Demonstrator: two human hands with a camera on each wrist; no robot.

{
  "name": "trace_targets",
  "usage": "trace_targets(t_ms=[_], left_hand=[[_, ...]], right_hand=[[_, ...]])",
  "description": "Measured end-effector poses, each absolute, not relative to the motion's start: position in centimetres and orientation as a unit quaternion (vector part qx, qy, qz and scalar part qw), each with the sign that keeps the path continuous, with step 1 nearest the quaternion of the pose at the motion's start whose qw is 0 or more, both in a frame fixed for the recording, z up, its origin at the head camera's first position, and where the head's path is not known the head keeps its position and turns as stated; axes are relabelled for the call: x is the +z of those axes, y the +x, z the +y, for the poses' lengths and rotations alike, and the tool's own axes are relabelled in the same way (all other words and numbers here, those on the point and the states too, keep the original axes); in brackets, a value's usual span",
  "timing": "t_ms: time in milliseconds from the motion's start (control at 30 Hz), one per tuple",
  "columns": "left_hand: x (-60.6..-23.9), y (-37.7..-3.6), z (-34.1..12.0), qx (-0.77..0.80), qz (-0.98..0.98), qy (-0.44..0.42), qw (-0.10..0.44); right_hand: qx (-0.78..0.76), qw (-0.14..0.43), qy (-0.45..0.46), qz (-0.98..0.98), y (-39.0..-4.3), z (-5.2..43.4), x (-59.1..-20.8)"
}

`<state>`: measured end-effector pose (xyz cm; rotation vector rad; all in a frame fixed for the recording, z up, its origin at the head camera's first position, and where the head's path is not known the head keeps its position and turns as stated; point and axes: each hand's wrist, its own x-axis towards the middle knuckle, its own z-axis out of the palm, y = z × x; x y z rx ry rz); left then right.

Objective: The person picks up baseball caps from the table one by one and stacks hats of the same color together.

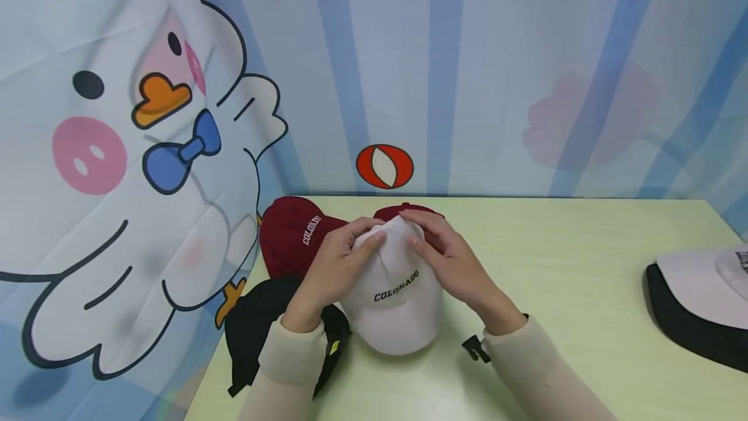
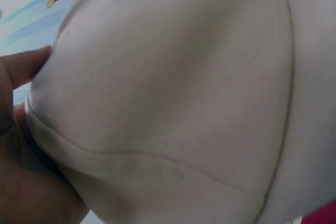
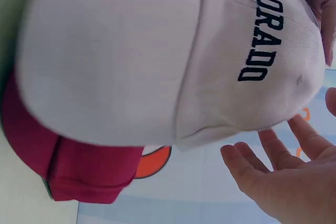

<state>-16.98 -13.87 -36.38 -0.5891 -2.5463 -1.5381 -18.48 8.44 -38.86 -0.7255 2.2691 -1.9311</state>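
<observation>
A white baseball cap (image 1: 394,317) with black COLORADO lettering is held up over the table, its brim toward me. My left hand (image 1: 337,271) grips the cap's crown at the left, with the thumb on the front. The right hand (image 1: 458,268) touches the crown from the right; in the right wrist view its fingers (image 3: 275,153) look fairly straight along the cap's edge. Behind the left hand lies a dark red cap (image 1: 286,236) with the same lettering. Another dark red cap (image 1: 409,208) is mostly hidden by the white one. Beneath the left forearm sits a black cap (image 1: 254,317).
At the far right lies a white cap with a black brim (image 1: 695,317), cut off by the frame. The pale table (image 1: 584,245) meets a printed duck cloth (image 1: 497,83) behind and at the left. A black buckle (image 1: 476,348) hangs by the right cuff.
</observation>
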Motion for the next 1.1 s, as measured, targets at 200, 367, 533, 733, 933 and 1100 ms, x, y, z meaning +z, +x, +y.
trace_targets(t_ms=[200,367,533,733,933,1100], left_hand=[[-37.0,-17.8,-12.1,-0.507,-0.828,-0.239,0.028],[-37.6,-18.3,-11.0,-0.513,-0.821,-0.251,0.026],[-37.8,-18.7,-10.1,-0.537,-0.801,-0.262,0.029],[-37.5,-19.4,-8.7,-0.584,-0.767,-0.264,0.018],[-37.5,-20.0,-7.2,-0.617,-0.747,-0.249,0.002],[-37.8,-20.7,-6.0,-0.634,-0.736,-0.234,0.025]], right_hand=[[-0.583,0.006,-0.234,0.778,-18.5,9.4,-38.6],[-0.582,0.0,-0.237,0.778,-18.6,10.5,-38.8],[-0.597,-0.014,-0.224,0.77,-18.5,11.6,-38.9],[-0.592,-0.044,-0.197,0.78,-17.9,12.8,-38.4],[-0.586,-0.066,-0.163,0.791,-17.4,14.0,-37.6],[-0.585,-0.079,-0.127,0.797,-17.1,14.8,-36.9]])
